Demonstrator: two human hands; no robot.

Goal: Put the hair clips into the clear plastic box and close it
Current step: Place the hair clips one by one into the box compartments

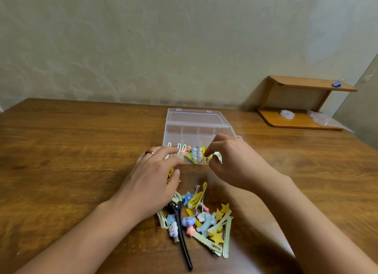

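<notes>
The left hand (155, 171), a dark red ring on one finger, is lying with relaxed, nearly straight fingers against the near left corner of the clear plastic compartment box (196, 134), gripping nothing; a yellow clip is peeking out from under its palm. The right hand (229, 157) is hovering over the near right end of the box with fingers curled, and its fingertips are pinching a pale green hair clip (214, 156) just at the box's front edge.

The box is sitting open on the glossy brown wood-grain surface (81, 151), its transparent lid (194, 117) leaning back toward the wall. Thin clear dividers are splitting it into compartments; the rear ones are showing only bare plastic, while the front row is holding a few clips: white looped ends, small pink and grey figures, yellow bars.

Nearer the onlooker, between the two forearms, a loose pile of hair clips (204, 218) is lying on the surface: long pale green scalloped clips, flat yellow stars, a blue star, a pale blue bone shape, soft-looking cloud and flower shapes, and one long glossy black plastic clip (181, 230) reaching out of the heap toward the near edge.

Far right, a small wooden shelf (302, 104) is carrying a roll of clear tape (287, 114) below and a blue binder clip (338, 83) on top.
</notes>
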